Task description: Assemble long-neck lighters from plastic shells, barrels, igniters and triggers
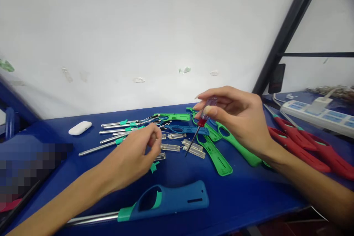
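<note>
the right hand [231, 118] pinches a screwdriver [202, 121] by its handle, tip down near clear fuel tanks [170, 148]; the left hand [141, 147] curls loosely, any hold hidden. a blue utility lighter [181, 201] lies in front on the tabletop [249, 195].

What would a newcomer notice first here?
Probably the screwdriver in the right hand, its shaft slanting down towards the clear parts. Next, the blue lighter lying at the front, closest to the camera; then the red lighters at the right.
</note>
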The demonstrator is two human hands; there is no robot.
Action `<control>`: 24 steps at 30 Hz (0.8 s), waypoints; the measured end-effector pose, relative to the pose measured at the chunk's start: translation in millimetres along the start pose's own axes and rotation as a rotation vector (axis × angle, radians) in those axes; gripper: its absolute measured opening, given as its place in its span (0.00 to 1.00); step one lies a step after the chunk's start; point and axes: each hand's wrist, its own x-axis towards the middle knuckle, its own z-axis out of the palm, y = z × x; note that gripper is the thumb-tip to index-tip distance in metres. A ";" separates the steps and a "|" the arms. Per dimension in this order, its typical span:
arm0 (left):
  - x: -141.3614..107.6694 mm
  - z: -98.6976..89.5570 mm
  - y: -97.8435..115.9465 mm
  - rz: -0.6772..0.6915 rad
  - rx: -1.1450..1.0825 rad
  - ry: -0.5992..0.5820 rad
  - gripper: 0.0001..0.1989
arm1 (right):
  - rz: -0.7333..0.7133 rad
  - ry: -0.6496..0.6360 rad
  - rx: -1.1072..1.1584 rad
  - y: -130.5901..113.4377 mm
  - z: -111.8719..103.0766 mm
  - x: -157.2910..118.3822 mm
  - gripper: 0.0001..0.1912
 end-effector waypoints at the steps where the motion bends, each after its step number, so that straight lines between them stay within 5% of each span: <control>1: -0.1 3.8 10.5 0.028 -0.077 -0.029 0.11 | 0.004 0.023 0.031 -0.7 -1.3 0.4 0.11; 7: -1.7 15.7 50.2 0.049 -0.450 -0.134 0.09 | -0.036 0.121 0.150 -1.2 -9.6 2.7 0.07; 15: -3.2 20.0 41.0 -0.020 -0.661 -0.088 0.08 | -0.051 0.116 0.182 -3.3 -9.6 1.3 0.07; 24: -5.2 24.6 41.6 -0.044 -0.594 -0.095 0.11 | -0.131 0.027 0.278 -3.5 -6.7 3.3 0.06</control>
